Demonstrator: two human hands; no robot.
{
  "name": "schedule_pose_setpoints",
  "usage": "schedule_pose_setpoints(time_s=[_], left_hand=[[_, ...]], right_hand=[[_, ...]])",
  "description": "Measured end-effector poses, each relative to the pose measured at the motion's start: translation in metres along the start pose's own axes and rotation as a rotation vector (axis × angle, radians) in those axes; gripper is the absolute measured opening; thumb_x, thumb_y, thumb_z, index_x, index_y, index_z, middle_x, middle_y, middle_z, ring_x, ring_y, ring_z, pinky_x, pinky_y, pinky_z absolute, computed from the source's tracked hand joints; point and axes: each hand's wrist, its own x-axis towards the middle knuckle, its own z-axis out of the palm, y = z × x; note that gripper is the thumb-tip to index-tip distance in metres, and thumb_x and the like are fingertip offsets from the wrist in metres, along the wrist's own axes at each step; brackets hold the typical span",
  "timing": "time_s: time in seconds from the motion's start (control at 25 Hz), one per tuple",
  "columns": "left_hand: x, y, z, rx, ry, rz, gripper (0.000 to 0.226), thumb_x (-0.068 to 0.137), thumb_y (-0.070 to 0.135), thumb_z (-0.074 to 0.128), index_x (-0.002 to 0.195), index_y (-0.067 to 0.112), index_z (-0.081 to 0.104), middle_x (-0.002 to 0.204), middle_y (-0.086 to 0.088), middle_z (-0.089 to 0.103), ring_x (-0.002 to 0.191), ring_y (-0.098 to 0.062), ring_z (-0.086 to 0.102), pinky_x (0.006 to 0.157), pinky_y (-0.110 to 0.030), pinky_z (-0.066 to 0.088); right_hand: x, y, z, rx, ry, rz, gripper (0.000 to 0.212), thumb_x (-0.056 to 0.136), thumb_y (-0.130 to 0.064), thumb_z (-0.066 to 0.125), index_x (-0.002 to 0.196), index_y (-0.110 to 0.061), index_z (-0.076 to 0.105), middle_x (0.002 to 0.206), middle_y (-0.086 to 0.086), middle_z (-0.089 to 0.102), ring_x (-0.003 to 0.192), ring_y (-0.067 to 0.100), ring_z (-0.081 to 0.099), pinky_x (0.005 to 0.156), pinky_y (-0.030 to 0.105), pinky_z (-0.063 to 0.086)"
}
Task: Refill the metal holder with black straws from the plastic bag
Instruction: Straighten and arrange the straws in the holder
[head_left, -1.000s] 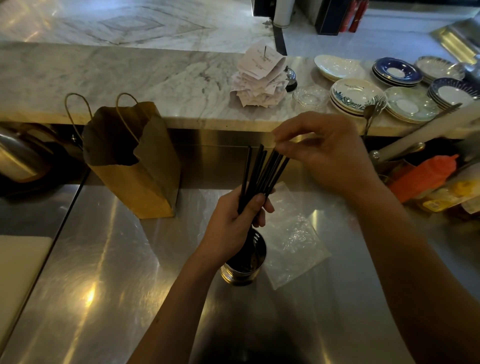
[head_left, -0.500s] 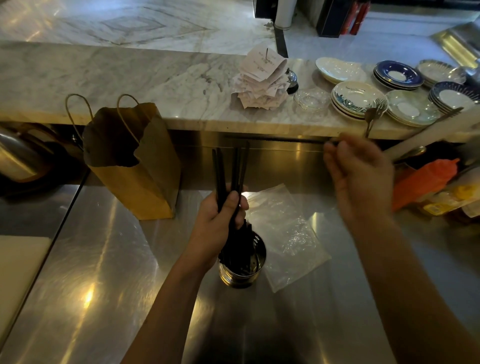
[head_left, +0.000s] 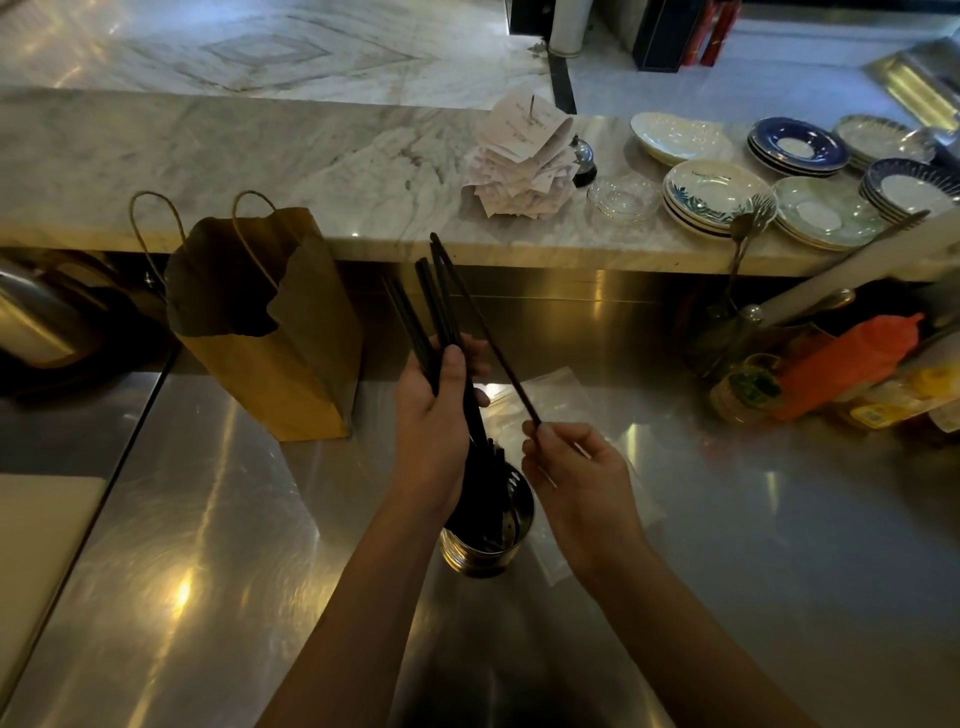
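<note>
- The left hand (head_left: 431, 415) has its fingers curled round a bundle of black straws (head_left: 431, 296), whose lower ends reach into the metal holder (head_left: 488, 540).
- The right hand (head_left: 576, 478) pinches a single straw (head_left: 488, 343) by its lower end.
- The metal holder stands mid-way across the table (head_left: 208, 519), with the plastic bag (head_left: 550, 389) lying flat beside it toward the far edge.

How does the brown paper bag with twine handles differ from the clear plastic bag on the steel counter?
The brown paper bag stands upright, mouth open; the clear plastic bag lies flat. The paper bag is opaque, the plastic bag see-through. The paper bag stands left of the round metal holder; the plastic bag, right of it, is partly hidden by the right hand. Both rest on the steel counter.
</note>
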Motion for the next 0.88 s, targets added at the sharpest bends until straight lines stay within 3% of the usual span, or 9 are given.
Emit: schedule_pose_setpoints(time_s=[0.16,0.24,0.36,0.52,0.6,0.68,0.8,0.88], left_hand=[[0.002,0.001,0.003,-0.065,-0.015,-0.002,0.02,0.105,0.015,0.036,0.102,0.022,0.055,0.099,0.003,0.073,0.085,-0.005,0.065,0.076,-0.024,0.048],[-0.001,0.001,0.003,-0.157,-0.05,-0.015,0.02,0.106,0.016,0.034,0.103,0.019,0.053,0.092,0.001,0.075,0.086,-0.01,0.068,0.076,-0.026,0.051],[-0.004,0.0,0.002,-0.224,-0.059,-0.005,0.018,0.105,0.016,0.035,0.104,0.017,0.053,0.074,0.004,0.066,0.073,-0.014,0.067,0.072,-0.027,0.054],[-0.002,-0.002,0.0,-0.172,-0.159,0.07,0.02,0.106,0.017,0.033,0.111,0.016,0.052,0.066,0.008,0.049,0.055,-0.007,0.043,0.056,-0.024,0.038],[-0.001,-0.002,-0.004,-0.067,-0.255,0.102,0.021,0.105,0.017,0.034,0.111,0.018,0.054,0.067,0.007,0.046,0.056,-0.006,0.04,0.055,-0.023,0.036],[-0.002,-0.005,-0.009,0.034,-0.349,0.107,0.018,0.104,0.016,0.037,0.109,0.017,0.054,0.069,0.005,0.047,0.059,-0.008,0.043,0.057,-0.024,0.038],[-0.008,-0.01,-0.015,0.187,-0.494,0.132,0.016,0.104,0.014,0.038,0.108,0.01,0.053,0.075,0.005,0.057,0.066,-0.012,0.055,0.065,-0.028,0.047],[-0.014,-0.017,-0.016,0.287,-0.563,0.163,0.017,0.104,0.01,0.038,0.106,0.007,0.055,0.079,0.004,0.064,0.072,-0.013,0.064,0.071,-0.027,0.053]], right_hand=[[-0.006,0.011,-0.001,-0.376,-0.066,-0.138,0.006,0.089,-0.002,0.061,0.091,-0.005,0.066,0.087,0.009,0.075,0.079,0.015,0.071,0.072,0.022,0.055],[-0.006,0.014,-0.002,-0.402,-0.068,-0.159,0.007,0.091,-0.005,0.06,0.093,-0.004,0.067,0.086,0.011,0.075,0.081,0.018,0.071,0.075,0.025,0.056],[-0.005,0.018,-0.003,-0.406,-0.088,-0.127,0.008,0.092,-0.006,0.059,0.093,-0.002,0.066,0.082,0.01,0.074,0.08,0.017,0.071,0.077,0.027,0.056],[0.0,0.007,-0.003,-0.643,-0.22,-0.177,0.007,0.092,-0.01,0.061,0.088,-0.009,0.067,0.079,0.002,0.072,0.076,0.009,0.069,0.07,0.022,0.053],[0.005,-0.007,-0.002,-0.812,-0.18,-0.301,0.005,0.092,-0.019,0.062,0.094,-0.018,0.066,0.086,-0.005,0.071,0.083,0.003,0.067,0.076,0.022,0.054],[0.009,-0.026,0.0,-0.895,-0.144,-0.396,0.018,0.09,-0.032,0.062,0.107,-0.027,0.061,0.101,-0.014,0.067,0.096,-0.003,0.063,0.088,0.027,0.054],[0.008,-0.055,0.008,-0.804,-0.354,-0.384,0.048,0.084,-0.035,0.063,0.129,-0.027,0.049,0.117,-0.013,0.063,0.11,-0.001,0.061,0.096,0.03,0.052],[0.006,-0.063,0.014,-0.752,-0.525,-0.365,0.046,0.088,-0.02,0.064,0.131,-0.013,0.049,0.115,-0.002,0.067,0.096,0.007,0.069,0.078,0.029,0.057]])
